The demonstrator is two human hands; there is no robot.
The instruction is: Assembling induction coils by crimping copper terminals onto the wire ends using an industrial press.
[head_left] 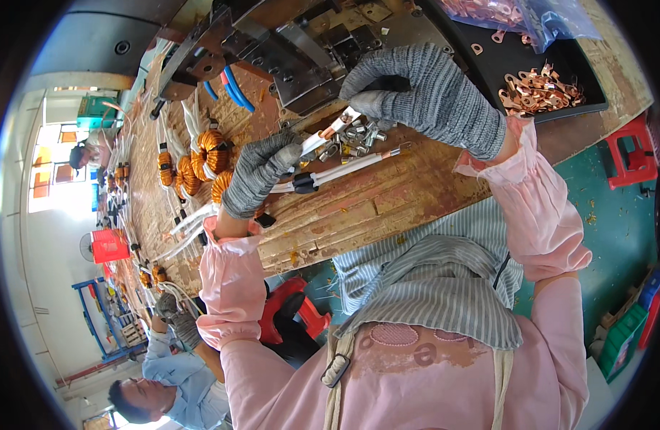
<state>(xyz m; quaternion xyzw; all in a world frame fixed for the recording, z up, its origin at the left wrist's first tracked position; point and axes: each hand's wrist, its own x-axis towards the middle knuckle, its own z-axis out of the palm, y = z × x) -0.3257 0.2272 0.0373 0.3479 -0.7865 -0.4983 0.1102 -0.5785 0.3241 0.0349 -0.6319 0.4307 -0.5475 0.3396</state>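
Both my hands wear grey knitted gloves. My left hand (262,172) closes around a white-sleeved cable (313,142), whose bare copper end points up and right. My right hand (430,97) pinches a small copper piece (342,121) with a bright end at the tip of that cable. It looks like a cable lug, though the fingers partly cover it. Just below the hands lies a pile of small silver metal fittings (358,136). Another white cable (351,168), with a black sleeve (305,183) and a stripped copper end, rests on the wooden bench.
A dark metal press (294,61) stands beyond my hands. Copper-wound ring coils (210,149) with white leads lie at left. A black tray (584,104) at right holds copper lugs (538,92) and a plastic bag (498,14). A co-worker (176,380) sits at lower left.
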